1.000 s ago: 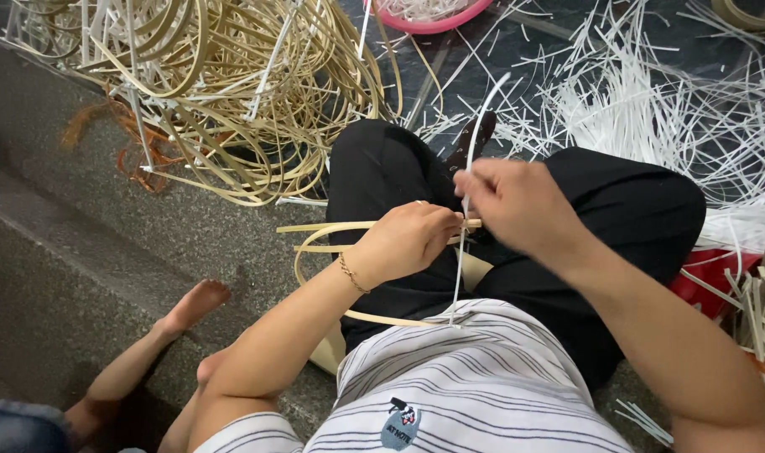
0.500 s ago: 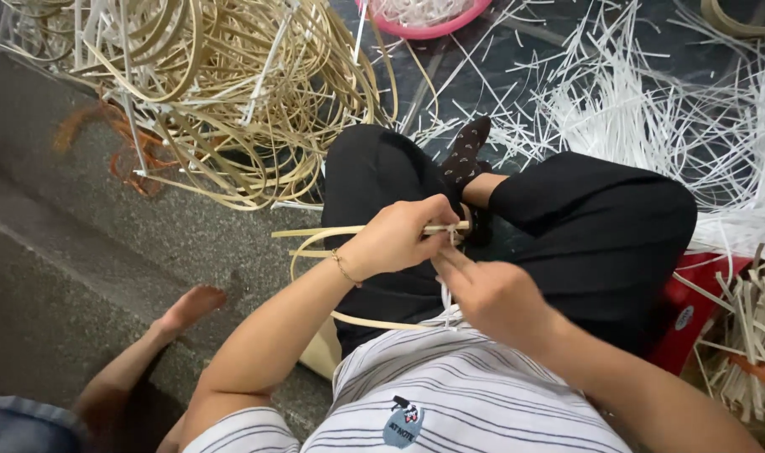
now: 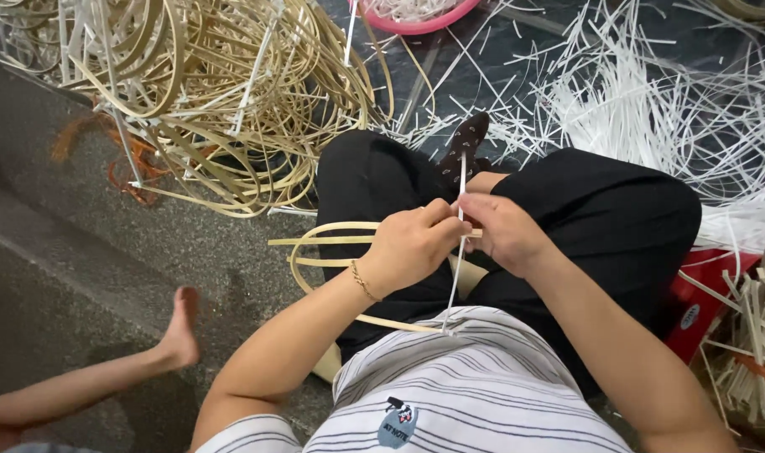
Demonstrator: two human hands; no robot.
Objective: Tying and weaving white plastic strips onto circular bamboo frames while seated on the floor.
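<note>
A: Hands at work over a lap in black trousers. Left hand (image 3: 416, 247) curled shut around a flat, pale yellow cane strip bent into a hoop (image 3: 315, 252), thumb and forefinger pinching where the strip's ends cross. Right hand (image 3: 504, 231) just beside, touching it, fingers closed on a thin white plastic strip (image 3: 452, 281) running upright through the pinch and down to a striped shirt.

B: Where exactly is the hoop?

A: Held above the left thigh, loop bulging out to the left side, lower curve passing under the left wrist with its thin gold bracelet (image 3: 363, 281). Tangled heap of pale yellow cane strips (image 3: 223, 92) on grey floor ahead and to the left. Scatter of white plastic strips (image 3: 651, 92) ahead and to the right. Rim of a pink round bowl (image 3: 416, 23) at the top edge. Another person's bare foot (image 3: 181, 327) at lower left, well apart.

B: Advice for the binding?

A: Probably best to keep the left pinch firm on the crossing so the hoop cannot spring open, hold the white strip taut, and lay each turn flat and snug beside the last. Slack looks like the main risk.
</note>
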